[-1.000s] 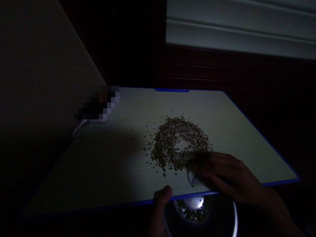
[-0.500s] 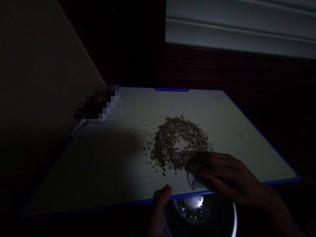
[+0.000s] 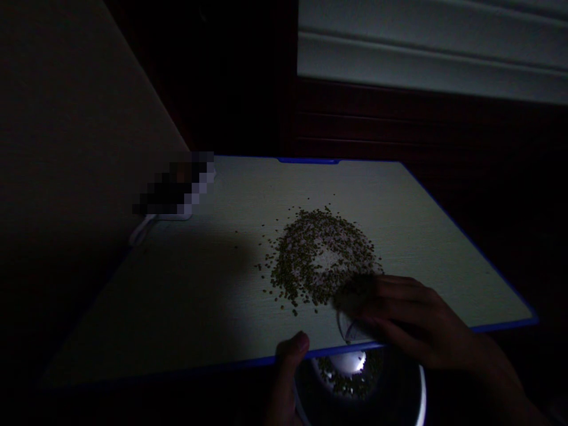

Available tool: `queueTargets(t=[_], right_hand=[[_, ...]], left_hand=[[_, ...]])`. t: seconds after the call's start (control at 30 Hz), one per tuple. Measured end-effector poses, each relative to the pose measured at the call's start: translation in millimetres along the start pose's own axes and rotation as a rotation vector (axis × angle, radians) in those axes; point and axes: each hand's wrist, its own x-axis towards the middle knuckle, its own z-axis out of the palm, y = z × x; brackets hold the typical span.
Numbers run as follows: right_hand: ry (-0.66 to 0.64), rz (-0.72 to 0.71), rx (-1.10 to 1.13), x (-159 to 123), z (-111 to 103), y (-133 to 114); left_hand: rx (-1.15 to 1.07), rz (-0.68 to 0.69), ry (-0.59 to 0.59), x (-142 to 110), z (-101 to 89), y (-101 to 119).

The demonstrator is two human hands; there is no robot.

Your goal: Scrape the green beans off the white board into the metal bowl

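A pile of small green beans mixed with white grains (image 3: pixel 322 257) lies on a pale board with a blue rim (image 3: pixel 399 195). My right hand (image 3: pixel 408 322) rests at the pile's near right edge, fingers curled round a small pale object (image 3: pixel 352 328) that I cannot name. My left hand (image 3: pixel 288 370) grips the rim of a dark bowl (image 3: pixel 412 396) held under the board's near edge, thumb up against the blue rim. Some green beans (image 3: pixel 344 381) lie inside the bowl.
A pixelated dark item (image 3: pixel 177 186) with a white cable (image 3: pixel 142 228) sits at the board's far left corner. A pale wall stands to the left, dark wood panelling and a white ledge (image 3: pixel 421 59) behind. The scene is very dim.
My right hand has shifted very slightly at the pile's edge. Otherwise nothing has visibly changed.
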Motion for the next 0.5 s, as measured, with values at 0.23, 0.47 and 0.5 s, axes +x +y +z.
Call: queueTargets(t=[0.23,0.47,0.5], right_hand=[[-0.012,0.057,0.092,-1.4,0.6,0.8],[-0.017,0.057,0.127,-0.3,-0.4,-0.1],[-0.016,0.057,0.130,-0.5,-0.2,-0.1]], left_hand=[[-0.020,-0.024,-0.064,0.5,-2.2,0.2],[-0.034,0.004,-0.123,2.0,-1.1,-1.6],[-0.038,0.020,-0.113,1.8,-0.8,-1.4]])
